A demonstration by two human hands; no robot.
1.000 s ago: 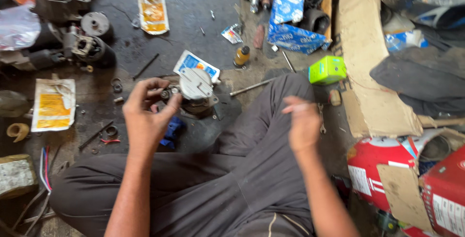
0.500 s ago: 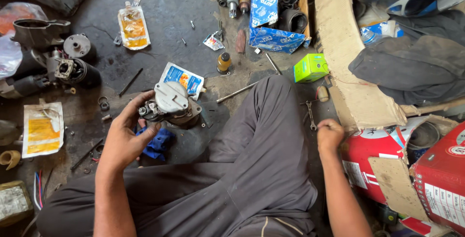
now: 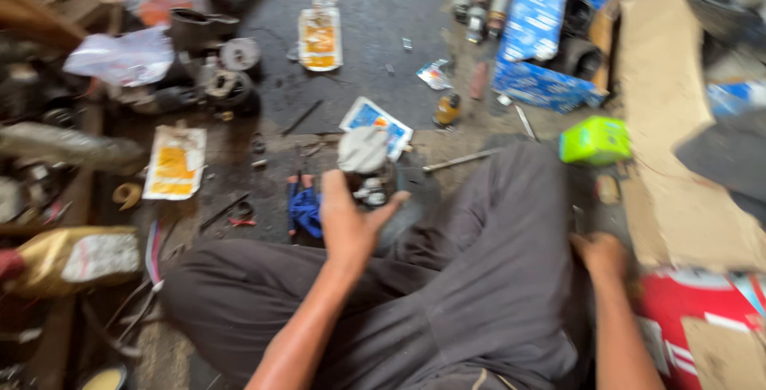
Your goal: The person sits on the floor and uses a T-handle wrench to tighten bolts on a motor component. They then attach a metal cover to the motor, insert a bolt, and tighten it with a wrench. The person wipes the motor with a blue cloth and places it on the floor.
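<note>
Gripping a grey metal motor part (image 3: 365, 168) by its body, the left hand (image 3: 347, 226) steadies something likely heavy and greasy; the right hand (image 3: 600, 254) is too blurred to tell.

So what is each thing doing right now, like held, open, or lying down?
left hand: gripping the metal part
metal part: held upright
right hand: down by the knee, blurred
blue box: open, lying flat
green box: closed, on the floor
small bottle: standing upright
</note>
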